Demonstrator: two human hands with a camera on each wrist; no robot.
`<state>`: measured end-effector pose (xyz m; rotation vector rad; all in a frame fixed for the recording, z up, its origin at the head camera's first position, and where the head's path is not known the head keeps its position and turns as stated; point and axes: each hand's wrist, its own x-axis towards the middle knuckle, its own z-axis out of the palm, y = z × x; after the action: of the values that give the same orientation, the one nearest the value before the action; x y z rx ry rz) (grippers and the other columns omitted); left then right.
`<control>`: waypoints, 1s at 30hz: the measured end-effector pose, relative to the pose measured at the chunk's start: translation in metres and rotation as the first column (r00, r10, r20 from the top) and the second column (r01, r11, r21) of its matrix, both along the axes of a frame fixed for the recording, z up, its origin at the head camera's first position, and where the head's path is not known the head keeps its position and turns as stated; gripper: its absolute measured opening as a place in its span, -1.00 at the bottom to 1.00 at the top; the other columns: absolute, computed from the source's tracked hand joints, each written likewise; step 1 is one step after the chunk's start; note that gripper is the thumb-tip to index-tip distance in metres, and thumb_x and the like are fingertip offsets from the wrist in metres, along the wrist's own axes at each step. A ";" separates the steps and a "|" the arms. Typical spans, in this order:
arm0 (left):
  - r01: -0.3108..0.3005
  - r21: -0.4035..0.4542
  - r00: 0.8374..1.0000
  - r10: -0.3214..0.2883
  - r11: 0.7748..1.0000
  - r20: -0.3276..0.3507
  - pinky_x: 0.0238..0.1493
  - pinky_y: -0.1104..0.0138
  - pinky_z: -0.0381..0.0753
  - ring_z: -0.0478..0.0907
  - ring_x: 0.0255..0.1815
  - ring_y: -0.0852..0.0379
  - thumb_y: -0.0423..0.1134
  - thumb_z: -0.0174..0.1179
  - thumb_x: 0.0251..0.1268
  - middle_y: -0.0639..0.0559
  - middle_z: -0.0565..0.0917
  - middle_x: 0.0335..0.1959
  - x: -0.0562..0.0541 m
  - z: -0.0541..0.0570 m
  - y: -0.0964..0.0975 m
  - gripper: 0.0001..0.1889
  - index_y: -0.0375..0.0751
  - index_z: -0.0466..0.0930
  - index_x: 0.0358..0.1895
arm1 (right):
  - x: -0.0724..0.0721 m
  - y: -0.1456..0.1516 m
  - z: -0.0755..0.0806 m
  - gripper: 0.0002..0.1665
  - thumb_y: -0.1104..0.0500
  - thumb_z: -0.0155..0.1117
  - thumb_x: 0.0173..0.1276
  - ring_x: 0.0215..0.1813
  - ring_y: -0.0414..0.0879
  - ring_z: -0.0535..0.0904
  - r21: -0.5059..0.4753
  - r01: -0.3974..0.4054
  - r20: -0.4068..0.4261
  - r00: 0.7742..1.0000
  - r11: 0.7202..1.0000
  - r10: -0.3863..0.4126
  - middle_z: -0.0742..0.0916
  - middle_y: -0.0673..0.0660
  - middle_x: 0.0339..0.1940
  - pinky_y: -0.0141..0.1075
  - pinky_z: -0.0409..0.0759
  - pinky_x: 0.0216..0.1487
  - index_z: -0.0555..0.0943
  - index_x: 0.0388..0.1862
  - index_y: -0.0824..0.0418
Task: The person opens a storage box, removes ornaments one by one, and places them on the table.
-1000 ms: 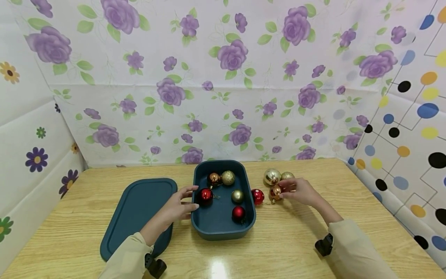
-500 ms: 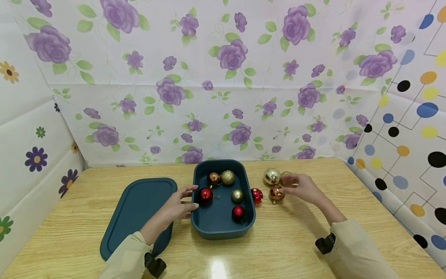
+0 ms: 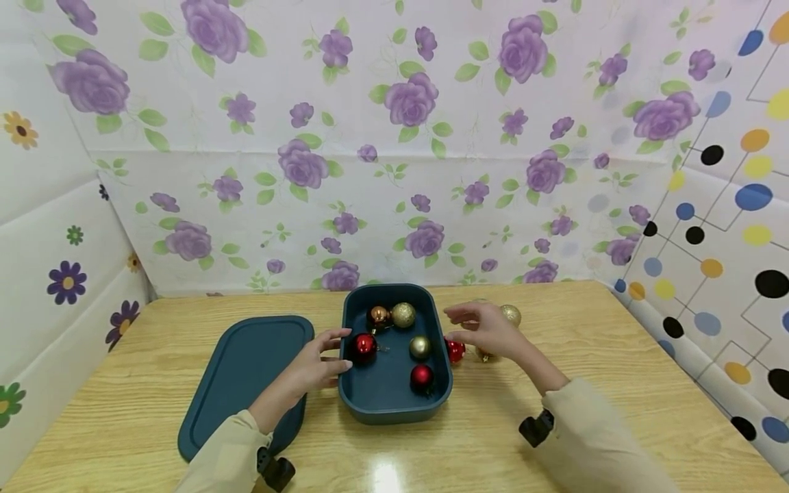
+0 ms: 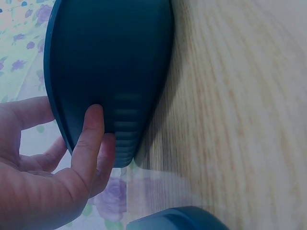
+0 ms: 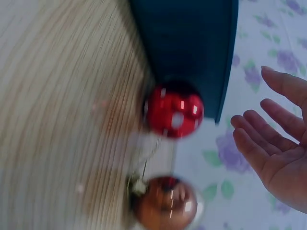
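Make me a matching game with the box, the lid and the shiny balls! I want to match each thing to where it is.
Things:
1. Dark teal plastic lid
2. Glittery gold ball ornament
3. Shiny red ball ornament by the right hand
4. Left hand

Places:
A. Inside the dark teal plastic box, at the far end
B. Flat on the wooden table, left of the box
C. Touching the box's left wall
D. On the table just outside the box's right wall

Pairs: 1-B, 2-A, 3-D, 4-C
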<state>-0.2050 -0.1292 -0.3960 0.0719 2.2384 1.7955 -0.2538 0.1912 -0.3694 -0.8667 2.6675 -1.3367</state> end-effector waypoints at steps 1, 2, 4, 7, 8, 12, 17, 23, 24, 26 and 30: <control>0.000 0.000 1.000 0.000 1.000 0.000 -0.20 0.13 0.58 0.46 0.03 -0.11 -0.45 0.11 0.21 -0.31 0.22 0.28 0.000 0.000 0.000 -0.43 -0.14 0.25 0.31 | 0.000 -0.005 0.000 -0.43 0.14 0.33 0.17 0.03 0.15 0.52 -0.002 -0.020 0.004 1.000 1.000 0.020 0.60 0.33 0.01 -0.03 0.48 0.03 0.48 0.11 0.40; 0.000 0.000 1.000 0.000 1.000 0.001 -0.20 0.13 0.58 0.46 0.03 -0.11 -0.45 0.12 0.21 -0.31 0.22 0.28 0.000 0.000 0.000 -0.43 -0.14 0.25 0.31 | 0.000 -0.011 -0.001 -0.43 0.13 0.33 0.17 0.04 0.15 0.52 0.002 -0.032 0.005 0.999 0.999 0.032 0.60 0.32 0.02 -0.04 0.48 0.04 0.48 0.11 0.38; 0.000 -0.001 1.000 0.000 1.000 0.001 -0.21 0.13 0.58 0.46 0.03 -0.12 -0.45 0.12 0.21 -0.31 0.21 0.28 0.000 0.000 0.000 -0.43 -0.15 0.25 0.31 | 0.000 -0.022 -0.001 -0.44 0.14 0.33 0.17 0.05 0.15 0.51 0.009 -0.053 0.016 0.998 0.999 0.052 0.60 0.29 0.02 -0.06 0.48 0.04 0.48 0.13 0.35; 0.000 -0.005 1.000 0.000 1.000 0.001 -0.21 0.13 0.58 0.46 0.03 -0.12 -0.45 0.11 0.21 -0.32 0.21 0.28 0.000 0.001 0.001 -0.44 -0.14 0.25 0.31 | 0.000 -0.039 -0.003 -0.44 0.13 0.33 0.17 0.05 0.16 0.51 0.041 -0.085 0.003 0.996 0.996 0.085 0.59 0.28 0.03 -0.08 0.50 0.03 0.48 0.14 0.33; -0.001 -0.006 1.000 0.001 1.000 0.001 -0.21 0.13 0.58 0.46 0.03 -0.12 -0.45 0.11 0.21 -0.32 0.21 0.28 0.001 0.001 0.001 -0.44 -0.14 0.25 0.30 | 0.000 -0.045 -0.004 -0.43 0.13 0.33 0.17 0.05 0.14 0.51 0.058 -0.090 -0.013 0.996 0.994 0.091 0.59 0.28 0.03 -0.10 0.51 0.01 0.48 0.13 0.32; -0.003 -0.011 1.000 0.003 1.000 -0.002 -0.22 0.13 0.58 0.47 0.02 -0.11 -0.46 0.11 0.21 -0.31 0.22 0.28 0.001 0.001 0.001 -0.44 -0.14 0.25 0.30 | -0.002 -0.066 -0.009 -0.41 0.13 0.35 0.15 0.03 0.10 0.53 0.103 -0.130 -0.057 0.989 0.986 0.136 0.59 0.29 0.05 -0.13 0.52 -0.01 0.47 0.13 0.36; -0.002 -0.014 1.000 0.002 1.000 -0.005 -0.21 0.12 0.58 0.47 0.01 -0.11 -0.45 0.11 0.21 -0.32 0.22 0.27 0.000 0.000 0.001 -0.44 -0.15 0.25 0.31 | -0.004 -0.089 -0.017 -0.38 0.10 0.37 0.13 0.01 0.08 0.54 0.171 -0.122 -0.091 0.986 0.978 0.139 0.60 0.26 0.04 -0.16 0.53 -0.05 0.47 0.14 0.34; 0.004 -0.004 1.000 -0.004 1.000 0.001 -0.20 0.11 0.58 0.48 0.01 -0.10 -0.44 0.11 0.22 -0.31 0.22 0.28 0.000 -0.001 0.000 -0.44 -0.14 0.25 0.31 | -0.005 -0.107 -0.024 -0.36 0.11 0.36 0.14 0.00 0.07 0.55 0.193 -0.104 -0.076 0.990 0.976 0.121 0.59 0.27 0.05 -0.14 0.52 -0.03 0.45 0.16 0.36; 0.007 -0.002 1.000 -0.007 1.000 0.002 -0.20 0.11 0.58 0.47 0.01 -0.10 -0.44 0.11 0.22 -0.31 0.22 0.28 0.000 -0.001 0.000 -0.44 -0.14 0.24 0.31 | -0.005 -0.108 -0.025 -0.36 0.12 0.36 0.14 -0.01 0.07 0.55 0.196 -0.105 -0.073 0.990 0.975 0.122 0.59 0.27 0.05 -0.14 0.52 -0.04 0.44 0.17 0.36; 0.011 0.001 1.000 -0.011 1.000 0.001 -0.20 0.11 0.58 0.47 0.02 -0.10 -0.43 0.10 0.23 -0.31 0.21 0.28 -0.001 -0.001 0.000 -0.44 -0.14 0.24 0.31 | -0.005 -0.112 -0.027 -0.36 0.13 0.36 0.13 -0.03 0.06 0.56 0.196 -0.107 -0.076 0.989 0.975 0.123 0.58 0.26 0.06 -0.15 0.53 -0.05 0.44 0.16 0.36; 0.014 0.003 1.000 -0.014 1.000 -0.003 -0.20 0.11 0.58 0.47 0.02 -0.11 -0.43 0.10 0.23 -0.31 0.22 0.28 0.000 -0.001 0.000 -0.44 -0.15 0.23 0.31 | -0.004 -0.118 -0.032 -0.36 0.15 0.37 0.13 -0.06 0.05 0.57 0.211 -0.118 -0.090 0.986 0.970 0.140 0.56 0.24 0.08 -0.20 0.54 -0.08 0.44 0.16 0.36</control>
<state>-0.2055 -0.1297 -0.3971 0.0897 2.2320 1.7923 -0.2582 0.0735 -0.4016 -1.0890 2.7085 -0.9933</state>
